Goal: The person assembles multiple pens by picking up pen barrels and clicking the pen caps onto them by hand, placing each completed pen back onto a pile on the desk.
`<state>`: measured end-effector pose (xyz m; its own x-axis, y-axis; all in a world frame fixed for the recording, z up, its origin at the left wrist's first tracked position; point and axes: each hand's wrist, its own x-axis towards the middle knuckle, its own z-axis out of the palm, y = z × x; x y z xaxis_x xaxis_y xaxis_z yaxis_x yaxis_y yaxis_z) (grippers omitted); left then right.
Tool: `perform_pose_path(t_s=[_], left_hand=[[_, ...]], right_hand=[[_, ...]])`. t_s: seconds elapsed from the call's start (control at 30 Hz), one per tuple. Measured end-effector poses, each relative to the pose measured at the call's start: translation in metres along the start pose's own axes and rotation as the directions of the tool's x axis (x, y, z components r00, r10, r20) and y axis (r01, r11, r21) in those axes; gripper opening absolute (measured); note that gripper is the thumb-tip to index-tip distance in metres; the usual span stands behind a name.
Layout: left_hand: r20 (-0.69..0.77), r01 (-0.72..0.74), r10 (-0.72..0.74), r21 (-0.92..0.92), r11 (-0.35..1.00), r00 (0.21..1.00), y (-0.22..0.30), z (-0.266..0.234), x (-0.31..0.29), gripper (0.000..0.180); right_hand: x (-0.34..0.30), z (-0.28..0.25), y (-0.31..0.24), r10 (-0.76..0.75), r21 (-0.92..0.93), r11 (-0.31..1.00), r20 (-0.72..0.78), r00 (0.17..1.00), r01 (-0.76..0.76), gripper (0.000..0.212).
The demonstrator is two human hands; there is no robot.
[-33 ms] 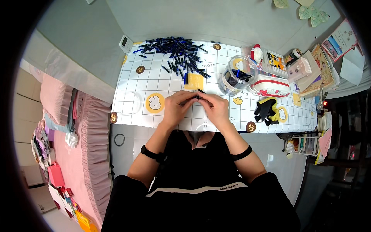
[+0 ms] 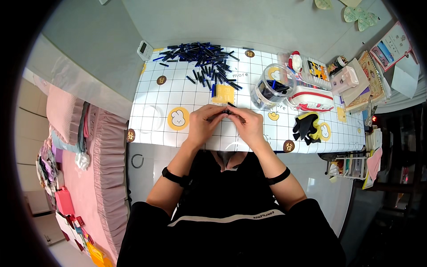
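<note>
My left hand (image 2: 206, 123) and my right hand (image 2: 248, 126) meet over the front part of the table, fingertips pinched together. Between them is a small dark tube (image 2: 231, 105), one end poking out past the right fingers; the rest is mostly hidden. Beyond the hands, a loose heap of short black and blue tubes (image 2: 202, 54) lies at the back left, with several strewn toward me. To the right of my hands stands a clear plastic jar (image 2: 264, 99) without a lid, holding more such tubes.
A clear round lid (image 2: 151, 119) lies at the left. On the right are black and yellow gloves (image 2: 307, 127), a white and red pouch (image 2: 312, 99), a pink box (image 2: 345, 80) and notebooks (image 2: 365, 84). A small white timer (image 2: 144, 50) leans at the back left corner.
</note>
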<state>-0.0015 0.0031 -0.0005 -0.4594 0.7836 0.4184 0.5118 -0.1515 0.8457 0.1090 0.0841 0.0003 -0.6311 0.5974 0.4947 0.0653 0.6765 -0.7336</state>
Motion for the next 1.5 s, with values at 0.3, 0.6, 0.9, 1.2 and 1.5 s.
perform_pose_path(t_s=[0.3, 0.6, 0.9, 1.2, 1.5], left_hand=[[-0.001, 0.011, -0.011, -0.103, 0.995, 1.000, -0.005, 0.001, -0.002, 0.016], [0.032, 0.029, -0.026, -0.081, 0.996, 0.999, 0.000, -0.001, -0.001, 0.016], [0.041, 0.063, -0.062, -0.045, 0.997, 0.997, -0.001, -0.001, 0.000, 0.015], [0.064, 0.083, -0.086, 0.052, 0.995, 0.994, 0.022, -0.006, 0.009, 0.013], [0.066, -0.364, 0.371, -0.103, 0.926, 0.926, 0.068, 0.010, 0.056, 0.013]], right_hand=[[-0.001, 0.001, -0.001, 0.097, 0.067, 0.993, 0.011, 0.995, -0.098, 0.016], [-0.001, 0.000, -0.002, 0.093, 0.087, 0.992, 0.025, 0.995, -0.095, 0.017], [0.001, 0.000, -0.001, 0.101, 0.093, 0.990, 0.032, 0.994, -0.103, 0.016], [0.003, -0.013, -0.012, 0.034, 0.031, 0.999, -0.009, 0.999, -0.034, 0.016], [0.028, -0.076, -0.040, -0.133, -0.065, 0.990, -0.190, 0.973, 0.123, 0.013]])
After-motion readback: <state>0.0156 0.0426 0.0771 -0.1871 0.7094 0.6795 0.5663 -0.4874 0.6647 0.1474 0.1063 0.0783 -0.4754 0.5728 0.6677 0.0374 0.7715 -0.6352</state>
